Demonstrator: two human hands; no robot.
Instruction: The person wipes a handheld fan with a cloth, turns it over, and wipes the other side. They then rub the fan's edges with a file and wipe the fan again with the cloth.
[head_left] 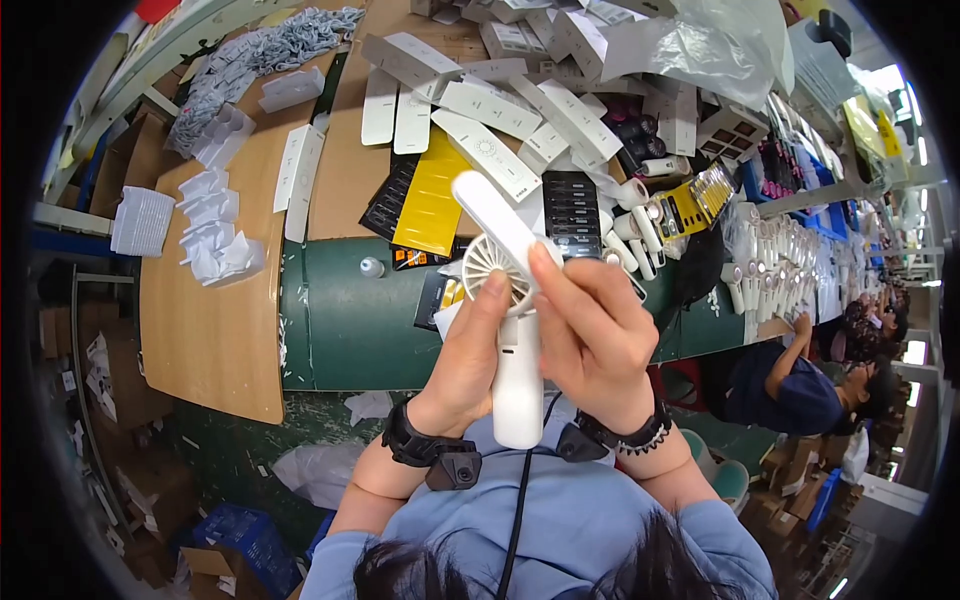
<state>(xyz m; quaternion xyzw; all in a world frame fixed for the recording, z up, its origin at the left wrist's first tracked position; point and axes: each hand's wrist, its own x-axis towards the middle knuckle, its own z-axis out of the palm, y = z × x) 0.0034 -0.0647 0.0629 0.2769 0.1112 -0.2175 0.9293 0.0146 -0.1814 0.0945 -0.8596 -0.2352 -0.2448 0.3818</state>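
A white hand-held fan with a round grille and a long handle is held upright in front of me, above the green belt. My left hand wraps the handle from the left, its thumb on the grille. My right hand grips it from the right, with a finger over the top of the fan head. A second white oblong piece sticks up at a slant behind the fan head; which hand holds it is hidden. Both wrists wear black bands.
Flat white boxes, black and yellow cards and white fans crowd the bench beyond the belt. A wooden table with white paper inserts lies to the left. A seated person works at the right.
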